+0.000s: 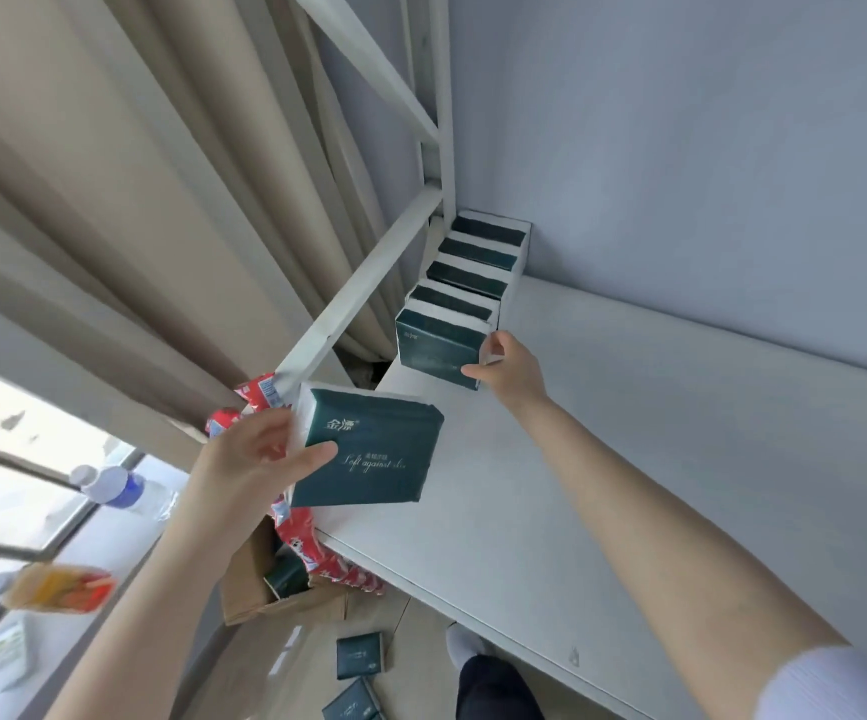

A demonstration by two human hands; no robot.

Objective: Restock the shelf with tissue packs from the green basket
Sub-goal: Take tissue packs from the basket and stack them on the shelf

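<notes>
The left hand (pixel 259 459) holds one dark green tissue pack (pixel 369 449). The thumb lies across the front of the pack and the fingers are behind it, so the hand is full. The pack's big face looks up at the camera. Its long side runs from about 9 o'clock to 3 o'clock. It hangs just over the near corner of the white shelf (pixel 628 433).

From this hand, the place to go is at about 1 o'clock. There a row of packs (pixel 473 272) stands on edge at the left end of the shelf. The row runs away toward 1 o'clock, up to the back wall. The front pack (pixel 436 350) is the nearest one in the row.

The right hand (pixel 504 366) is at the right end of the front pack. Its thumb is on the front face, low down, and its fingers curl round the end. It looks like it is keeping that pack standing up.

The free spot is just in front of the front pack, on its 7 o'clock side. The tissue pack in the left hand is the nearer one to that spot. I think it should go toward 1 o'clock and stand up flat against the front pack, with its long side the same way.

The green basket is not in view. More packs lie on the floor (pixel 361 654), at 6 o'clock.
</notes>
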